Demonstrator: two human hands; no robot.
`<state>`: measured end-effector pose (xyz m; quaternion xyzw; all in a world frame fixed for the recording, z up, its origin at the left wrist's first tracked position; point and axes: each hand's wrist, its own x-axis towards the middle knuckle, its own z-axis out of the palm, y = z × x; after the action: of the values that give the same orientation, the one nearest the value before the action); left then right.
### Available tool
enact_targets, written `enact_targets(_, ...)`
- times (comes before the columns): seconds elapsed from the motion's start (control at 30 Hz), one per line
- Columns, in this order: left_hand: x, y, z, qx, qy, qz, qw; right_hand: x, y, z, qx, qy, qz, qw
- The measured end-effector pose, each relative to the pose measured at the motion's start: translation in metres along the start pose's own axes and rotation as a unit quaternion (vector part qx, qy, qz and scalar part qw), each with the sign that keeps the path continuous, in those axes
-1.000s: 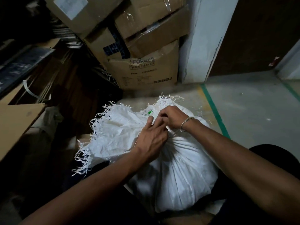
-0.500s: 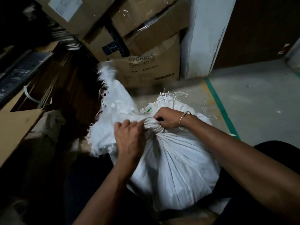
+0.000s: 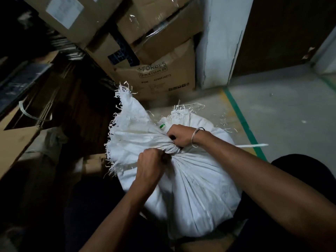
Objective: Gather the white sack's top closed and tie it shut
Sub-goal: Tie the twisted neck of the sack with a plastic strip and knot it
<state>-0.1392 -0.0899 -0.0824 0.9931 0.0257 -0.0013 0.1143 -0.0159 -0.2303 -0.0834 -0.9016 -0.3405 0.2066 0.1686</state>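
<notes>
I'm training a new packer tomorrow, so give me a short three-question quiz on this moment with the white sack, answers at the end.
1. True or false: the left hand and the right hand both grip the gathered neck of the white sack.
2. Which wrist bears the metal bangle? A: left. B: right. C: neither.
3. Fill in: the sack's frayed loose top fans out toward the person's ____ side.
Key: 1 true; 2 B; 3 left.
</notes>
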Motion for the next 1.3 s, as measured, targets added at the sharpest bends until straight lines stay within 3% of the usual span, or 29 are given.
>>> enact_targets(0.13, 0.0, -0.003, -0.023, -0.139, -0.053, -0.03, 0.988, -0.012, -0.005, -0.005, 0.036, 0.03, -0.019, 0.999)
enact_targets(0.27, -0.005, 0.014, -0.039, -0.311, -0.139, -0.123, 0.932, -0.042, 0.009, -0.013, 0.013, 0.072, 0.043, 0.996)
enact_targets(0.33, -0.015, 0.027, -0.031, -0.365, -0.132, -0.152, 0.909, -0.063, 0.01, -0.009, 0.028, 0.128, 0.075, 0.989)
enact_targets(0.47, -0.029, 0.037, -0.005, -0.295, -0.018, -0.013, 0.955, -0.079, 0.001, 0.005, 0.028, 0.166, 0.086, 0.982)
enact_targets(0.57, -0.023, 0.028, -0.006, -0.249, -0.053, 0.092, 0.963, -0.077, 0.003, 0.004, 0.024, 0.166, 0.08, 0.983)
enact_targets(0.73, -0.009, 0.023, -0.014, -0.119, -0.126, 0.272, 0.947, -0.075, 0.0, 0.0, 0.04, 0.156, 0.091, 0.983)
enact_targets(0.87, 0.003, 0.026, -0.008, 0.112, -0.031, 0.317, 0.941, -0.074, 0.001, 0.004, 0.039, 0.153, 0.103, 0.982)
enact_targets(0.97, 0.011, 0.048, -0.023, 0.051, -0.014, 0.428, 0.902, -0.075, 0.004, 0.01, 0.018, 0.136, 0.1, 0.986)
enact_targets(1.17, 0.05, 0.045, -0.024, -0.034, -0.127, 0.315, 0.94, -0.08, 0.019, -0.004, 0.12, 0.076, 0.156, 0.978)
enact_targets(1.3, 0.06, 0.023, -0.013, -0.14, -0.136, 0.246, 0.949, -0.11, 0.034, -0.024, 0.223, -0.004, 0.181, 0.958)
